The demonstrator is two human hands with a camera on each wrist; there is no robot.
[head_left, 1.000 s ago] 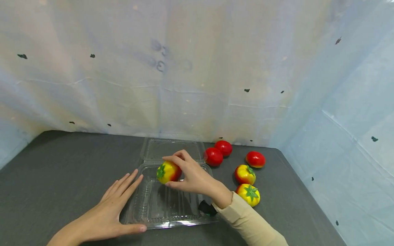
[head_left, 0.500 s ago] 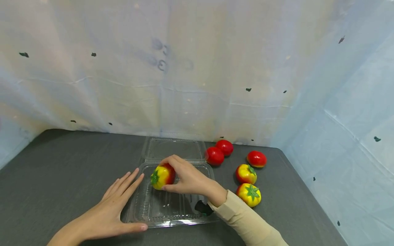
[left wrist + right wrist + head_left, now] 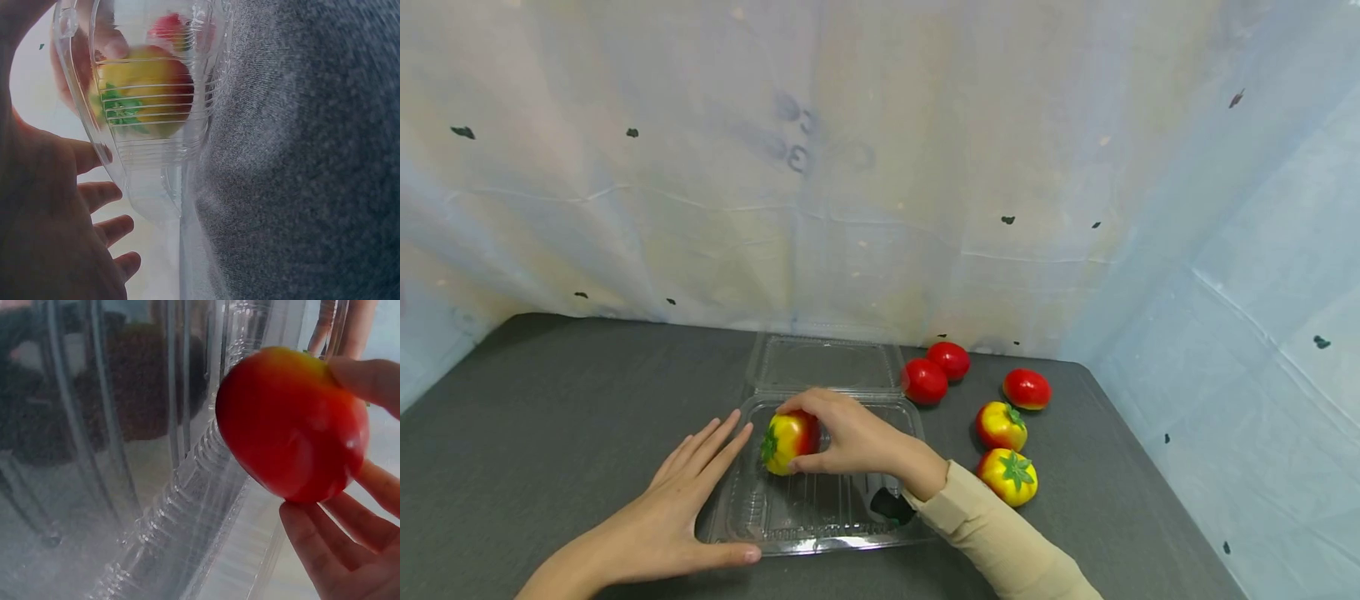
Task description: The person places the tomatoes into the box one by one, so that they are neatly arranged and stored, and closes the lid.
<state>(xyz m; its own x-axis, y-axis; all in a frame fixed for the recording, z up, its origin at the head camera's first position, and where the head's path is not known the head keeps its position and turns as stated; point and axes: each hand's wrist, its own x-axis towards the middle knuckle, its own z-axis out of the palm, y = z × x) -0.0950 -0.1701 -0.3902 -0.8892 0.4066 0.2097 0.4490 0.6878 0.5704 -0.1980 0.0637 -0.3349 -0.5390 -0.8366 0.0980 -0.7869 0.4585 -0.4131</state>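
In the head view, my right hand (image 3: 857, 437) pinches a toy tomato (image 3: 787, 443), thumb on its near side and fingers over its far side. Yellow around its green leafy top and red at the other end, the tomato lies on its side within the left part of a clear plastic clamshell box (image 3: 816, 546). In the left wrist view, the tomato (image 3: 153, 94) shows through the ribbed box wall, low in the box. My left hand (image 3: 662, 517) is spread at the box's left side, fingertips at its left rim and thumb by the front left corner.
The box's clear lid (image 3: 827, 364) lies folded back behind it. Right of the box are more toy tomatoes, red ends up (image 3: 924, 382) or leafy tops showing (image 3: 1009, 477). A plastic sheet wall (image 3: 880, 208) stands at the back and right of the grey table (image 3: 587, 400).
My right hand has moved left and down with the tomato, into the box's left part. The left hand has stayed at the box's side.
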